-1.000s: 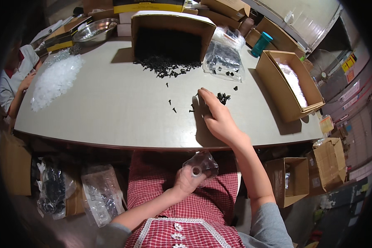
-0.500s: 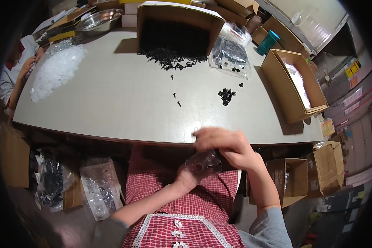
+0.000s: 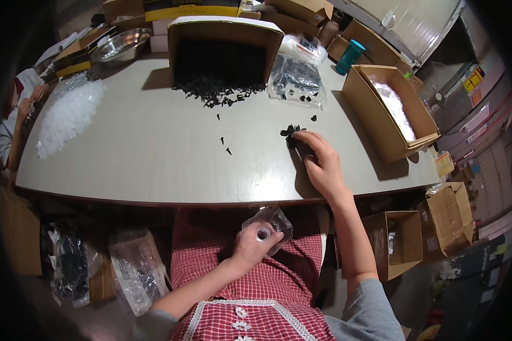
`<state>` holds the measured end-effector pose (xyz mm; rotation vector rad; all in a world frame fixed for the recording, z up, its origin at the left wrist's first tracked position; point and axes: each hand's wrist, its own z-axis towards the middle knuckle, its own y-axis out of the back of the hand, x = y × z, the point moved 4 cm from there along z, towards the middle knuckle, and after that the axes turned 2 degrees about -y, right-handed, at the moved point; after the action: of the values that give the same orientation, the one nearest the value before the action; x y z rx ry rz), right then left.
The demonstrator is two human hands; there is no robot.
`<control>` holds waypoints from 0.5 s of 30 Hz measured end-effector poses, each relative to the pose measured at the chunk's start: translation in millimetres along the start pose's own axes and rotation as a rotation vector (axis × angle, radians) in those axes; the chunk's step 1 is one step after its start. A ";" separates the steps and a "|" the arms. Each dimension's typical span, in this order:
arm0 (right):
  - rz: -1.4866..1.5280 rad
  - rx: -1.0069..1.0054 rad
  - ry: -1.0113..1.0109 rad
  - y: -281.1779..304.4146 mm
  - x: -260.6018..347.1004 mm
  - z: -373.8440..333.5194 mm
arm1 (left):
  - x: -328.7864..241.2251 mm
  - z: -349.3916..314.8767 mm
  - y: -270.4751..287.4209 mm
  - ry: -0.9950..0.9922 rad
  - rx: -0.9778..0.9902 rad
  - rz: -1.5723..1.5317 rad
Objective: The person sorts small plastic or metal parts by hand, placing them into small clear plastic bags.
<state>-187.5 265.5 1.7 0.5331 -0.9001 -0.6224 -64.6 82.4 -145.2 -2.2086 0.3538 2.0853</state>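
Note:
Over my lap, my left hand point(image 3: 247, 245) is closed around a clear plastic cup-like part point(image 3: 280, 223) with a round ringed hole facing up. My right hand point(image 3: 326, 169) reaches over the table, its fingertips touching a small pile of black plastic pieces point(image 3: 290, 131). Its thumb is apart from the fingers, and nothing shows held in it. One loose black piece point(image 3: 314, 118) lies just beyond the pile. To the left of it are a few black screws point(image 3: 222, 140) in a loose line.
An open carton point(image 3: 226, 23) on its side spills black screws. Beside it lies a clear bag of black parts point(image 3: 296, 79). A cardboard box point(image 3: 375, 122) stands right, near a teal tumbler point(image 3: 350, 57). White pieces point(image 3: 71, 116) are heaped left, near another person's hands point(image 3: 33, 99).
My right hand has moved from above the clear plastic part up and away to the black pile on the table. My left hand keeps the part, its ringed hole now plainer to see.

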 end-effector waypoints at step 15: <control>0.051 0.065 -0.113 -8.6 3.6 14.4 | 2.1 0.9 -2.2 -0.064 -0.027 0.004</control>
<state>-200.2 254.5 5.5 0.5357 -1.0401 -0.5833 -64.8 84.5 -147.6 -2.1512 0.3269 2.1700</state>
